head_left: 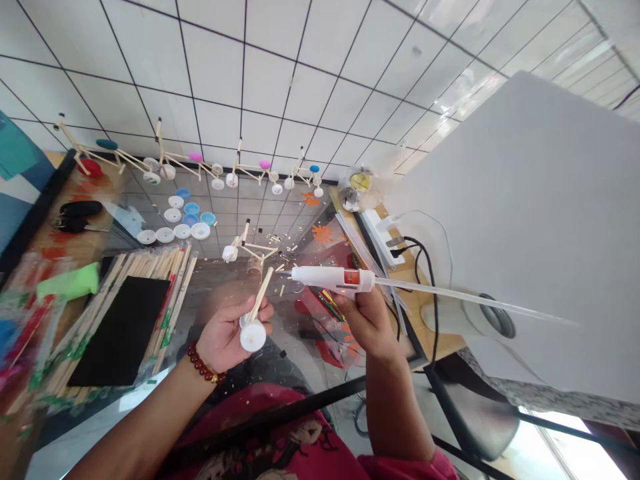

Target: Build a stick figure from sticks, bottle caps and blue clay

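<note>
Right up close, the left hand [227, 333] is curled shut, fingers gripping a white plastic bottle cap [253, 337], and a wooden stick [261, 297] rises from that cap, tilting toward one o'clock. A red beaded bracelet [203, 363] circles that wrist. Over on the other side, the right hand [367, 320] has its fingers wrapped tight around the grip of a white hot glue gun [333, 279]! The nozzle points to nine o'clock, its tip just beside the top of the stick, while a long translucent glue stick [475, 297] runs out the back toward three o'clock.

Moving outward, there's a bundle of wooden sticks [167, 293] at ten o'clock, partly under a black card [120, 331], with a green sponge [67, 281] beyond. At twelve, a stick-and-cap frame [250, 245] lies on the glass tabletop [225, 203], and loose blue and white caps [183, 220] sit at eleven. A white power strip [377, 237] waits at one o'clock. Farthest out, four more frames [250, 167] line up against white tiles [270, 80].
</note>
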A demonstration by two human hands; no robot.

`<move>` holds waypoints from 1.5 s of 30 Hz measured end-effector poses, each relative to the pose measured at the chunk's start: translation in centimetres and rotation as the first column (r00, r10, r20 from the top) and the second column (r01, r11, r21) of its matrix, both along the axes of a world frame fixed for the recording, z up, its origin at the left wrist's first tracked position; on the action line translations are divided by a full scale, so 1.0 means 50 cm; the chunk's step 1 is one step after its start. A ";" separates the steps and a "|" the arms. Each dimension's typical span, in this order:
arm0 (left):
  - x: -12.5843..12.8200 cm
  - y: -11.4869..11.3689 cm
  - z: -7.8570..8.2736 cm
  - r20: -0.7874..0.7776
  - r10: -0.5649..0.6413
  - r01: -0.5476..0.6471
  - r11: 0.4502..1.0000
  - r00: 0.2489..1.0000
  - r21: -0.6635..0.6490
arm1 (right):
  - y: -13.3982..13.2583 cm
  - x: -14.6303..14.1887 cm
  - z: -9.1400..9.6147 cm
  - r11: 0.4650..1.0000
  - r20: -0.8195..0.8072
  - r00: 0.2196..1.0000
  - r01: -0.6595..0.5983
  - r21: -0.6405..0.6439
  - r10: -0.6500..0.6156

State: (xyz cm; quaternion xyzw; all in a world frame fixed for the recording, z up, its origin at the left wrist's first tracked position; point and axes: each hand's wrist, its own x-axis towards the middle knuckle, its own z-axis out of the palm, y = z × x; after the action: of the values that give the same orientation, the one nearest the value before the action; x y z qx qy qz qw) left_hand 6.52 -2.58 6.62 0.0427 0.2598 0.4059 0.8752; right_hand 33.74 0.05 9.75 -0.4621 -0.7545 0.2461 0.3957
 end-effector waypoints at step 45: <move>0.001 -0.020 -0.042 0.449 -0.049 0.092 0.993 0.892 -0.075 | 0.001 -0.028 -0.031 1.000 0.027 1.000 0.006 0.017 -0.006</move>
State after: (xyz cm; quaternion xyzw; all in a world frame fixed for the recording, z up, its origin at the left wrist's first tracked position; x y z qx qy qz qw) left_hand 6.58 -3.56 4.53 -0.0834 0.0691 0.3601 0.9266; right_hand 32.35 0.11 8.22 -0.4643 -0.7605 0.2324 0.3900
